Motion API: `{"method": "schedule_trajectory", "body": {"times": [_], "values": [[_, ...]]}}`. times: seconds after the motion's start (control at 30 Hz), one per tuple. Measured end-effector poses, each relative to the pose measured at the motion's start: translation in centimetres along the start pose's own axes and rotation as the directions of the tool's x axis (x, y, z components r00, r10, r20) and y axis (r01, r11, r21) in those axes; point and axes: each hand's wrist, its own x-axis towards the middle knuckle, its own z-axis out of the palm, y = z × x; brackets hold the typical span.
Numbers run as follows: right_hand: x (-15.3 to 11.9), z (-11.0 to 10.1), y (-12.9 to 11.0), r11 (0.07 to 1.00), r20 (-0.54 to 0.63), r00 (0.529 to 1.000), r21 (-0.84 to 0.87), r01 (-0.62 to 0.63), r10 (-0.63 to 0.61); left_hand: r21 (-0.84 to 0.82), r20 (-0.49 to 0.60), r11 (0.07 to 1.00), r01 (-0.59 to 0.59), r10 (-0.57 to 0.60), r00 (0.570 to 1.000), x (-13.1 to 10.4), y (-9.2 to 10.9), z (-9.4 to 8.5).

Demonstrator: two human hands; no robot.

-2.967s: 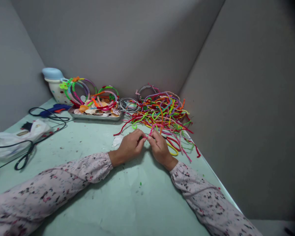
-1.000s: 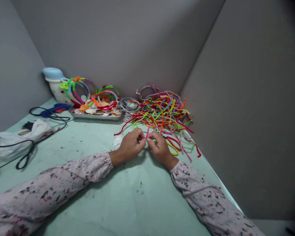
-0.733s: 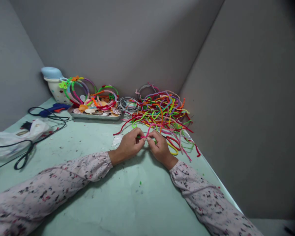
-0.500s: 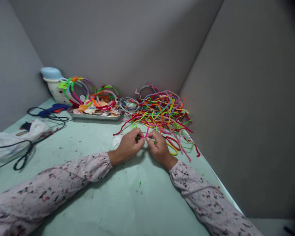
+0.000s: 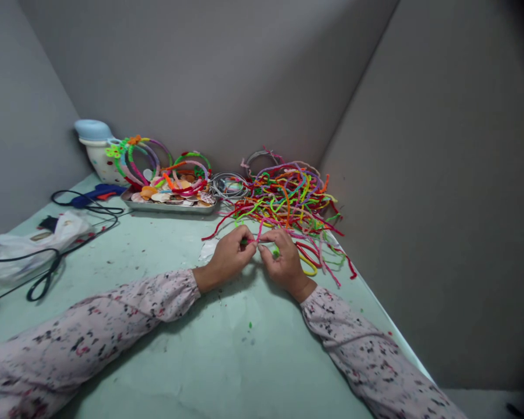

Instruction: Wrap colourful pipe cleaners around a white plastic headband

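Observation:
My left hand (image 5: 234, 251) is closed in a pinch, thumb and forefinger together on a bright pink pipe cleaner (image 5: 259, 228). One end of it sticks up between my two hands. Facing it, my right hand (image 5: 283, 260) has curled fingers, with its forefinger tip at the pipe cleaner and its thumb slightly apart below. A thin grey strip shows between the fingertips, and most of it is hidden. Something green and fuzzy (image 5: 276, 252) peeks out at my right palm. Behind my hands lies a tangled heap of coloured pipe cleaners (image 5: 288, 189).
A metal tray (image 5: 170, 207) holds cut pieces and wrapped headbands (image 5: 142, 160). Bare grey hoops (image 5: 229, 185) lie beside it. Red and yellow handles (image 5: 308, 259) rest by my right hand. A cup (image 5: 100, 151), a black cable (image 5: 48, 273) and a plastic bag (image 5: 39, 244) are at left.
My right thumb and forefinger have parted a little at the pink pipe cleaner. My left hand keeps its pinch and has hardly moved.

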Motion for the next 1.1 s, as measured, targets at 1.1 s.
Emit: {"method": "schedule_trajectory", "body": {"times": [1.1], "values": [[0.17, 0.00, -0.13, 0.998, 0.012, 0.998, -0.018, -0.059, 0.059, 0.022, 0.005, 0.993, -0.112, 0.112, 0.994, -0.20, 0.01, -0.11]]}}
